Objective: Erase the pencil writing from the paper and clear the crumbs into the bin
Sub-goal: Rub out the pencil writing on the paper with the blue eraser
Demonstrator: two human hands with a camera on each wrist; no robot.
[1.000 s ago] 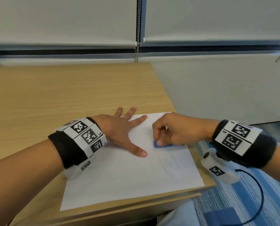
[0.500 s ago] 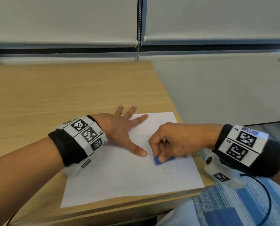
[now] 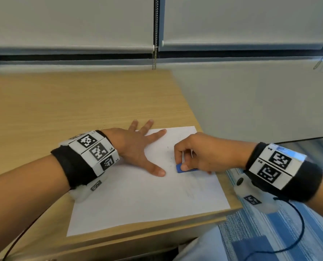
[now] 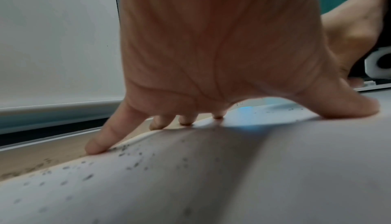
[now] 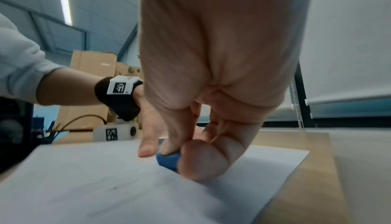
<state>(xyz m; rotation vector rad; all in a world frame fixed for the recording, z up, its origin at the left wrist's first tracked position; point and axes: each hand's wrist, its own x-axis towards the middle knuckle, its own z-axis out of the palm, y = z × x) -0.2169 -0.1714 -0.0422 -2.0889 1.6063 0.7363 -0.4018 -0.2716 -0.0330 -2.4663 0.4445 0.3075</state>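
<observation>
A white sheet of paper (image 3: 138,200) lies at the near right corner of the wooden desk (image 3: 62,106). My left hand (image 3: 138,147) lies flat on the sheet's upper left part with fingers spread (image 4: 99,142), pressing it down. My right hand (image 3: 196,155) pinches a blue eraser (image 3: 182,168) between thumb and fingers and holds it against the paper; the eraser (image 5: 169,160) shows under the fingertips in the right wrist view. Faint pencil marks (image 3: 191,193) remain below the eraser. Dark eraser crumbs (image 4: 131,159) lie scattered on the sheet and the desk beside it.
The desk's right edge (image 3: 187,102) runs just past the paper, with a grey wall and window blinds (image 3: 72,21) behind. A dark-rimmed container (image 3: 311,147) stands on the blue striped floor at the right. Cardboard boxes (image 5: 93,67) stand off to the left.
My right hand has rubbed the eraser down the sheet toward me and then back up again. My left hand has stayed flat on the paper.
</observation>
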